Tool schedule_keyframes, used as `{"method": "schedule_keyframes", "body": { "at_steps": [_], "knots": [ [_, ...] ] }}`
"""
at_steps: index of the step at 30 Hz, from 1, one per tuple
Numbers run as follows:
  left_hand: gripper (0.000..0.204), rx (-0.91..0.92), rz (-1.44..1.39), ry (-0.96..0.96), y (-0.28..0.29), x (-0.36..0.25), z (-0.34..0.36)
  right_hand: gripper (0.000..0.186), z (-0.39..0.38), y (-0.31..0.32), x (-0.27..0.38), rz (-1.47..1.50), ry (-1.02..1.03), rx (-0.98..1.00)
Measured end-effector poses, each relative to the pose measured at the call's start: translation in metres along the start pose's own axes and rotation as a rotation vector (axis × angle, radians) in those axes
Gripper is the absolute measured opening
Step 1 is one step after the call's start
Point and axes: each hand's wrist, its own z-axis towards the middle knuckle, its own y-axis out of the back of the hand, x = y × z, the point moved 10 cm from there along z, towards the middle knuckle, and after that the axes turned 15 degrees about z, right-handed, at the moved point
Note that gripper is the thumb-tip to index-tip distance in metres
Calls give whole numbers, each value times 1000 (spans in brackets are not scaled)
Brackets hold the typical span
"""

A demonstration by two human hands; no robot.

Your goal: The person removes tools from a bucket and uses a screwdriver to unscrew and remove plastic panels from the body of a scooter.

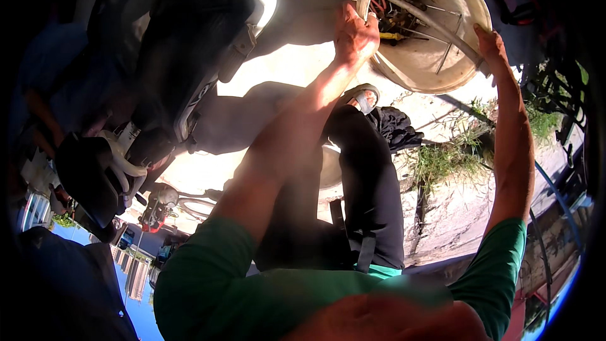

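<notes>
Cream bucket (413,71): our left hand (357,35) and right hand (492,49) grip it on 2 sides; we judge even support best, lest the rod (434,24) shift.

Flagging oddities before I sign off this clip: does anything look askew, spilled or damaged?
Nothing looks clearly spilled or damaged. The bucket, held by its rim in the left hand and right hand, is just untidy: tools lie jumbled toward its left side, and a long bar slants across it, looking askew.
</notes>
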Motion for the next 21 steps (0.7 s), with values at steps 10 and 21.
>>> {"method": "schedule_keyframes", "body": {
  "at_steps": [10, 21],
  "knots": [
    [63, 305, -382, 203, -4, 14, -4, 71, 22, 2, -39, 2, -50, -66],
    [37, 176, -235, -61, 214, 94, -49, 65, 54, -3, -50, 58, 94, 30]
  ]
}}
